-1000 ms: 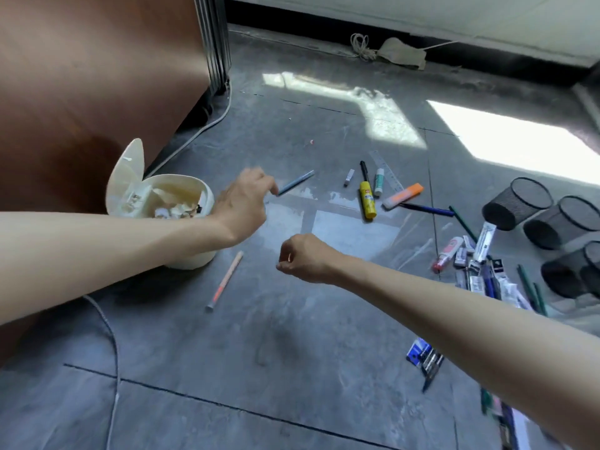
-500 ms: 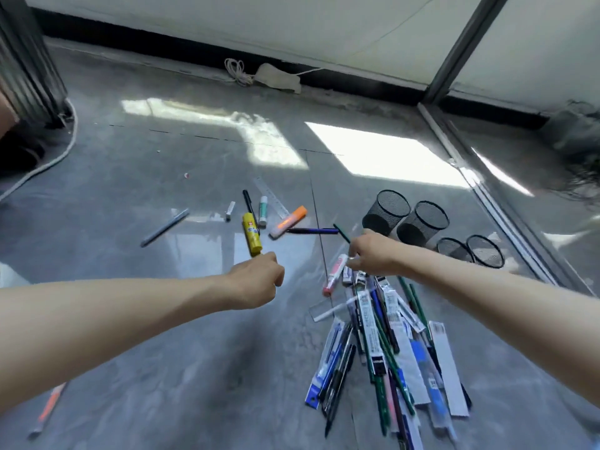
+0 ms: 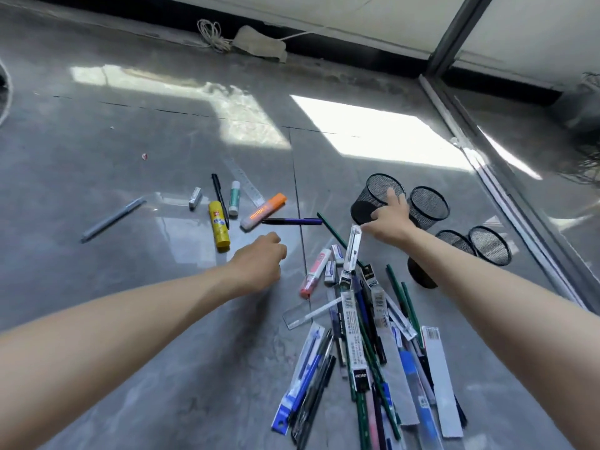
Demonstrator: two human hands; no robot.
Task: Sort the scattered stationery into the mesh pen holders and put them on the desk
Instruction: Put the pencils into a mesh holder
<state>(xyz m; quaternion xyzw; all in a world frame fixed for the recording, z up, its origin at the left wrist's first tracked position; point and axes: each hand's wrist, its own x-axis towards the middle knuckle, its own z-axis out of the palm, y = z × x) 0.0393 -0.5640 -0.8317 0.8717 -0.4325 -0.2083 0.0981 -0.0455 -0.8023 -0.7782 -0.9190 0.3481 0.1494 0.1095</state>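
The sorting looks barely begun: the mesh pen holders [image 3: 378,199] lie or stand on the floor [image 3: 130,319] with nothing visible inside them, while the stationery is still loose, a heap of packaged pens [image 3: 363,345] near the person and a glue stick [image 3: 218,228], orange highlighter [image 3: 263,211] and grey pen [image 3: 112,219] scattered farther left. The right hand [image 3: 389,219] is spread, fingers touching the nearest tipped holder's rim, not yet gripping; the left hand [image 3: 259,264] hovers loosely curled and holds nothing
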